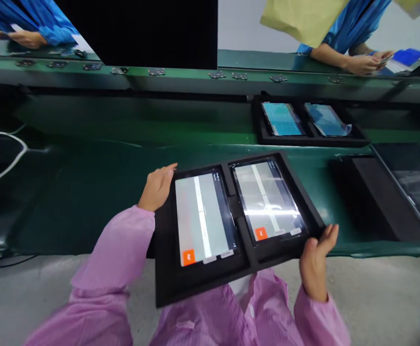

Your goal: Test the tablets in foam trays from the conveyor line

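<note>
Between my two hands is a black foam tray [203, 283], tilted and reaching over the near edge of the bench. My left hand [157, 188] grips its left side near the far corner, and my right hand [316, 262] grips the right near corner. Each of its two compartments holds a tablet. The left tablet [191, 216] and the right tablet [251, 192] both have lit, pale screens with a white band and an orange square. Glare crosses the right one. The undersides of the tray and some fingers are hidden.
Another black tray [314, 142] with two tablets lies on the green belt behind. Dark foam trays [372, 197] and a dark sheet [419, 182] sit at right. A white cable [18, 154] curls at left. Small parts line the ledge [181, 79]; two people in blue work beyond.
</note>
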Action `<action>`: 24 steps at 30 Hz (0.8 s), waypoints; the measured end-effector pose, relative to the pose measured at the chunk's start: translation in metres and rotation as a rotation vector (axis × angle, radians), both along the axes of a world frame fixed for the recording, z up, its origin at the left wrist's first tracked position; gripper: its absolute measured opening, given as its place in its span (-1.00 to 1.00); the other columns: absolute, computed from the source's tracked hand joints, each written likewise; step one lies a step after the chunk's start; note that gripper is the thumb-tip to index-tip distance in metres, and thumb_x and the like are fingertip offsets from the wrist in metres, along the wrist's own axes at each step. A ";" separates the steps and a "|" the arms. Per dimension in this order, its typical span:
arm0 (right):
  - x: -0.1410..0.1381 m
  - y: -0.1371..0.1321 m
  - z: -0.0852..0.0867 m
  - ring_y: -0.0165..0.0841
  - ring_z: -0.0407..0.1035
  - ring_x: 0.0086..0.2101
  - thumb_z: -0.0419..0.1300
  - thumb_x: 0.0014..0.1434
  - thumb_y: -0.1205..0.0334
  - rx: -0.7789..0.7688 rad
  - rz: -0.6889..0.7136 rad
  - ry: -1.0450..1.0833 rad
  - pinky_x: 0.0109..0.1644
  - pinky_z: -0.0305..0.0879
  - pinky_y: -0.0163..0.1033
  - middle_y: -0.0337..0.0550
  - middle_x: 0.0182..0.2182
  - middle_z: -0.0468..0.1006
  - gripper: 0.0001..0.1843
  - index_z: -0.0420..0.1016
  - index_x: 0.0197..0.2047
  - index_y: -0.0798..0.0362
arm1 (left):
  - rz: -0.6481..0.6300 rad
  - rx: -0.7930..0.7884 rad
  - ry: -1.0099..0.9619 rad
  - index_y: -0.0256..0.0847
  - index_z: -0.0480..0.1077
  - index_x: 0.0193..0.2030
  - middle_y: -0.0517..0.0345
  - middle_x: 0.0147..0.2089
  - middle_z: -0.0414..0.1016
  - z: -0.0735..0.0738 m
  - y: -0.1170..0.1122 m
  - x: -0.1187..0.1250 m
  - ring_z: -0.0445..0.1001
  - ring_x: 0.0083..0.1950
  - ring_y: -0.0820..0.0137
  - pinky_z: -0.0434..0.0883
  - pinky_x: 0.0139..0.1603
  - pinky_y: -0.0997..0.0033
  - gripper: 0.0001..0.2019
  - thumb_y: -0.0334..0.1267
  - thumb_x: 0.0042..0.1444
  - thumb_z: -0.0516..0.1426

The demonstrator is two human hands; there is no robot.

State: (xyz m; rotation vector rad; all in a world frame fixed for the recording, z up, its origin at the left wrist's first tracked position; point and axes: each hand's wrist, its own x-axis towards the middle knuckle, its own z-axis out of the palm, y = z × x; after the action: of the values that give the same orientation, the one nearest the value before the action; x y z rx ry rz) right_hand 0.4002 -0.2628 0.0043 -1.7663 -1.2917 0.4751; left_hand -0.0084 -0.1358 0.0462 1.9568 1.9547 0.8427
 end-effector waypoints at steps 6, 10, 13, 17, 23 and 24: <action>0.027 0.152 0.003 -0.11 -0.37 0.42 -0.32 0.27 -0.44 0.081 0.253 -0.060 0.46 -0.35 0.16 0.10 0.46 -0.33 -0.02 -0.38 0.48 0.10 | 0.232 0.117 0.266 -0.28 0.46 -0.01 -0.11 -0.17 0.60 -0.014 -0.159 0.017 0.56 -0.16 0.16 0.44 -0.12 0.18 -0.56 -0.16 0.39 -0.20; -0.015 0.212 0.011 -0.14 -0.36 0.42 -0.31 0.36 -0.30 0.107 0.470 -0.236 0.45 -0.24 0.13 0.12 0.46 -0.31 -0.11 -0.35 0.48 0.20 | 0.343 0.132 0.395 -0.25 0.45 -0.25 -0.06 -0.38 0.57 -0.001 -0.220 0.053 0.54 -0.42 0.21 0.36 -0.46 0.32 -0.64 -0.17 0.37 -0.11; -0.053 0.232 0.026 -0.16 -0.34 0.42 -0.36 0.43 -0.17 0.129 0.583 -0.389 0.44 -0.19 0.04 0.16 0.46 -0.31 -0.19 -0.37 0.47 0.29 | 0.271 0.005 0.341 -0.18 0.40 -0.40 0.12 -0.54 0.49 0.016 -0.242 0.074 0.43 -0.62 0.33 0.23 -0.62 0.38 -0.61 -0.10 0.37 -0.08; -0.073 0.232 0.040 -0.20 -0.31 0.42 -0.34 0.45 -0.12 0.103 0.628 -0.408 0.43 -0.16 -0.09 0.14 0.46 -0.28 -0.22 -0.37 0.48 0.29 | 0.195 -0.131 0.076 -0.15 0.39 -0.44 0.20 -0.53 0.49 0.019 -0.248 0.072 0.50 -0.54 0.39 0.36 -0.53 0.43 -0.56 -0.07 0.39 -0.11; -0.045 0.182 0.021 -0.18 -0.26 0.41 -0.35 0.45 -0.07 0.053 0.649 -0.249 0.43 -0.10 0.07 0.11 0.46 -0.27 -0.29 -0.41 0.49 0.16 | 0.280 -0.090 -0.290 -0.24 0.12 0.35 -0.21 0.32 0.31 -0.008 -0.173 0.051 0.35 0.30 0.13 0.34 0.28 -0.02 -0.44 0.07 0.36 -0.12; -0.038 0.170 0.016 -0.18 -0.28 0.41 -0.34 0.45 -0.07 0.063 0.672 -0.221 0.44 -0.14 0.11 0.08 0.46 -0.29 -0.29 -0.42 0.49 0.13 | 0.224 -0.110 -0.337 -0.24 -0.01 0.42 -0.24 0.40 0.18 -0.011 -0.158 0.052 0.24 0.39 0.10 0.26 0.35 -0.06 -0.37 0.09 0.35 -0.10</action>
State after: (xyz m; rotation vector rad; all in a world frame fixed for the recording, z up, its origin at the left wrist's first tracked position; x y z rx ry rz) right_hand 0.3617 -0.0925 0.0202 -1.3244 -2.0415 0.6058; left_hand 0.0432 -0.2939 0.0356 1.4440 1.9872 1.0202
